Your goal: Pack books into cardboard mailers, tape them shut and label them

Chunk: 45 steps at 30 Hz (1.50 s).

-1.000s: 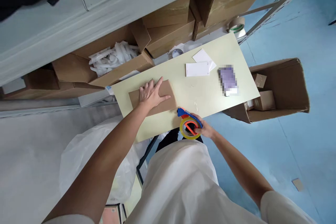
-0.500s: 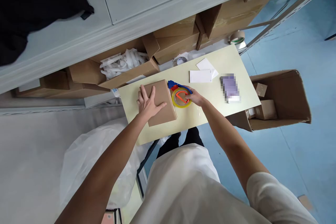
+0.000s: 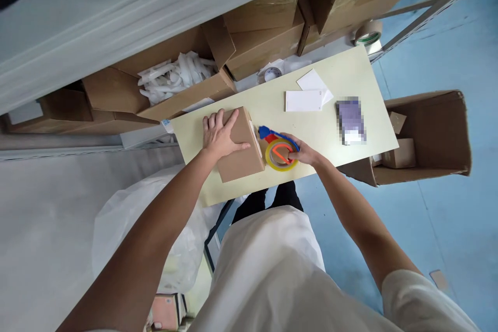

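Note:
A closed brown cardboard box (image 3: 243, 158) lies on the pale yellow tabletop (image 3: 218, 193). My left hand (image 3: 220, 137) rests on the box, thumb stretched to the right and fingers spread toward its far edge. Just right of the box, my right hand (image 3: 301, 150) is wrapped round a tape dispenser (image 3: 280, 155) with a blue and red body and a yellow-rimmed roll. The dispenser's blue head is close to the box's right side, where a whitish strip shows. Whether tape runs between them I cannot tell.
White paper slips (image 3: 303, 100) and a blurred purple item (image 3: 350, 118) lie on the table's right. Behind stand open cartons, one holding white plastic pieces (image 3: 177, 78). Tape rolls (image 3: 368, 33) sit past the far edge. An open carton (image 3: 436, 135) with small boxes stands right.
The dispenser in my right hand has moved right, slightly away from the box. My left hand's fingers have shifted toward the box's far edge. The camera view has shifted too.

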{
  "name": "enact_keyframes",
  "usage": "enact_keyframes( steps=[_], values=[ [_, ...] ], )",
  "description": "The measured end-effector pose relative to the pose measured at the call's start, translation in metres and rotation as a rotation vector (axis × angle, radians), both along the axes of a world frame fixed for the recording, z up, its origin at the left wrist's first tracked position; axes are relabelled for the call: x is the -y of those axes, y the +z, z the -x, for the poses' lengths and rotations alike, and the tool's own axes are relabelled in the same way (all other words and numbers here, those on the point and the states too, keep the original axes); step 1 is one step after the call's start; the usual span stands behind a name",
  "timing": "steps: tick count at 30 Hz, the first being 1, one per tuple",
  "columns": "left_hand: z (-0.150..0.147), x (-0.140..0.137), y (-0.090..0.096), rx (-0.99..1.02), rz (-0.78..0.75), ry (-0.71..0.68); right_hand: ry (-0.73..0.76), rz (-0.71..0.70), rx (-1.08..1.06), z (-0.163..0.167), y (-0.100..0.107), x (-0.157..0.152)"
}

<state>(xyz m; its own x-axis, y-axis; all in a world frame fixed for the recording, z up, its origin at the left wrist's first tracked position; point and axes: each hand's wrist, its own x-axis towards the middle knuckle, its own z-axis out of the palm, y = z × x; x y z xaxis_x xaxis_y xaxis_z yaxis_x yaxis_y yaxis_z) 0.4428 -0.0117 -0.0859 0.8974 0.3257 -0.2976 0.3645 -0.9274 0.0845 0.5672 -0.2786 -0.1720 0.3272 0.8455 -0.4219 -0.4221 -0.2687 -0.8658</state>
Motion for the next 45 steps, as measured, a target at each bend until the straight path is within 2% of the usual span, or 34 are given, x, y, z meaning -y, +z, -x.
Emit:
enact_keyframes(
  steps=[5, 8, 10, 13, 15, 16, 17, 19, 22, 24, 27, 34, 38, 45],
  values=[
    [-0.004, 0.004, 0.004, -0.041, -0.004, 0.039, -0.003, 0.001, -0.085, 0.081, -0.005, 0.072],
    [-0.005, 0.007, 0.003, -0.039, -0.007, 0.090, -0.133, 0.008, -0.141, 0.124, -0.003, 0.081],
    [-0.001, 0.009, 0.001, -0.043, -0.035, 0.197, -0.268, 0.053, -0.134, 0.135, -0.001, 0.072],
    [0.018, 0.010, -0.002, -0.076, -0.052, 0.423, -0.403, 0.138, -0.098, 0.114, 0.005, 0.047],
    [0.033, 0.012, -0.001, -0.090, -0.042, 0.517, -0.399, 0.141, -0.070, 0.079, 0.009, 0.026],
    [0.039, 0.015, -0.001, -0.086, -0.039, 0.519, -0.361, 0.128, -0.060, 0.059, 0.012, 0.015],
    [0.043, 0.018, 0.001, -0.075, -0.037, 0.485, -0.305, 0.105, -0.060, 0.039, 0.014, 0.004],
    [0.041, 0.026, 0.004, -0.050, -0.023, 0.322, -0.159, 0.067, -0.078, 0.003, 0.019, -0.017],
    [0.020, 0.040, 0.008, -0.039, 0.020, 0.066, 0.008, 0.065, -0.081, -0.030, 0.026, -0.039],
    [0.005, 0.046, 0.009, -0.039, 0.031, 0.019, 0.057, 0.067, -0.079, -0.037, 0.029, -0.043],
    [-0.004, 0.047, 0.007, -0.038, 0.036, 0.040, 0.086, 0.050, -0.158, -0.035, 0.030, -0.038],
    [0.007, 0.042, -0.004, -0.042, 0.066, 0.004, 0.014, 0.114, -0.235, -0.030, 0.023, -0.021],
    [0.014, 0.042, -0.007, -0.054, 0.119, -0.064, 0.126, 0.110, -0.244, -0.038, 0.023, -0.006],
    [0.017, 0.038, -0.008, -0.052, 0.142, -0.012, 0.265, 0.163, -0.305, -0.037, 0.029, 0.020]
  ],
)
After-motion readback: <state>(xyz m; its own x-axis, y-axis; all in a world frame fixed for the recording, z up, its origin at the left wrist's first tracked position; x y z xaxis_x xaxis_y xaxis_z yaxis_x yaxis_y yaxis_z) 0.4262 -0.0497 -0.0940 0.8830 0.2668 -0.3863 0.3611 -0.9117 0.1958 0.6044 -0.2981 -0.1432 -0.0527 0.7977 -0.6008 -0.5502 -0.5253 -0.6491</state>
